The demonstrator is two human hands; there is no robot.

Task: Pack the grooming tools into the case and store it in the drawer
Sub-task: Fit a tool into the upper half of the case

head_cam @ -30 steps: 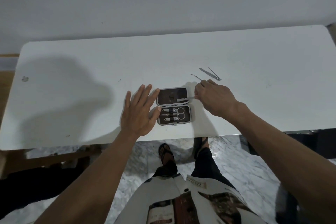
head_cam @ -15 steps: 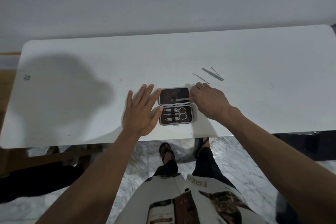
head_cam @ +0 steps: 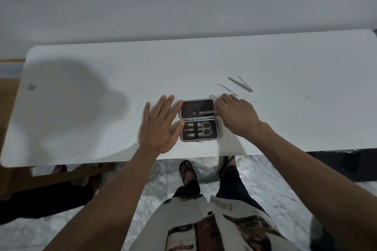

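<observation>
Right hand [head_cam: 237,117] hides its own fingertips and one end of the slim tool [head_cam: 204,112]; grip unclear.

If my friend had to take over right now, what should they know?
Left hand lies flat and open on the table, steadying the open case. Right hand pinches a thin tool, sliding it into the case's far half. Done: scissors and two small tools sit strapped in the near half. Left: three loose tools farther right, shut the case, put it away. No drawer is visible.
</observation>
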